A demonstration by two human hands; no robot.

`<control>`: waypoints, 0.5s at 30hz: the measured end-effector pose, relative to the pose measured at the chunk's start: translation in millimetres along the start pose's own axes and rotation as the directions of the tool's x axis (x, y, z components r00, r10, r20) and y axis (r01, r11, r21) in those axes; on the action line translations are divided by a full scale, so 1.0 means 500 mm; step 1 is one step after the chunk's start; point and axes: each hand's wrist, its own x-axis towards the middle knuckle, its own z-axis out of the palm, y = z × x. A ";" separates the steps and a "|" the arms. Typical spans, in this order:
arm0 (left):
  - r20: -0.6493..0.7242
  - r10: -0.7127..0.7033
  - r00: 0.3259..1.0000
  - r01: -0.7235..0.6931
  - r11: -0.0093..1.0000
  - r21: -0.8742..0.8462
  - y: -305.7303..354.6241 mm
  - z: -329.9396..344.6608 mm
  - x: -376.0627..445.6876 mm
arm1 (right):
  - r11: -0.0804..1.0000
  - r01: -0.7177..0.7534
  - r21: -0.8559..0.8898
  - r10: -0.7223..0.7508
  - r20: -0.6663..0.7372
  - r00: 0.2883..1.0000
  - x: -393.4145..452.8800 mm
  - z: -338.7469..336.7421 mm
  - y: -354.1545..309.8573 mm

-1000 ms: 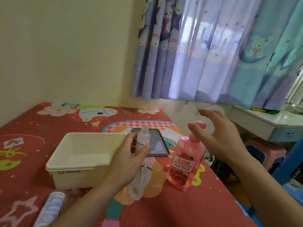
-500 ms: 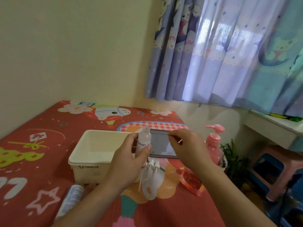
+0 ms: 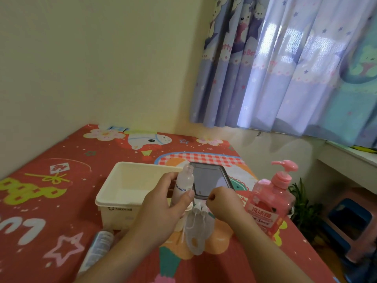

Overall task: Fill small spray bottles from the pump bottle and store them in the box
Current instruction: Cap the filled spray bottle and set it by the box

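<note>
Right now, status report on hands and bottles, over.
Left hand holds uncapped small bottle. Right hand reaching at spray heads. Pump bottle standing, path clear.

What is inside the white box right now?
The white box shows only bare floor and walls where visible; no bottles are stored there. The left hand, holding a small spray bottle, covers its near right corner.

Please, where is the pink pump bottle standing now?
In the head view the pink pump bottle stands upright on the red mat at the right, just beyond the right hand, not touched by it.
</note>
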 end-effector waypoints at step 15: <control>-0.037 -0.035 0.999 0.036 0.999 0.034 -0.029 -0.030 -0.003 | 0.951 -0.297 0.089 0.261 0.288 0.922 0.037 0.027 -0.020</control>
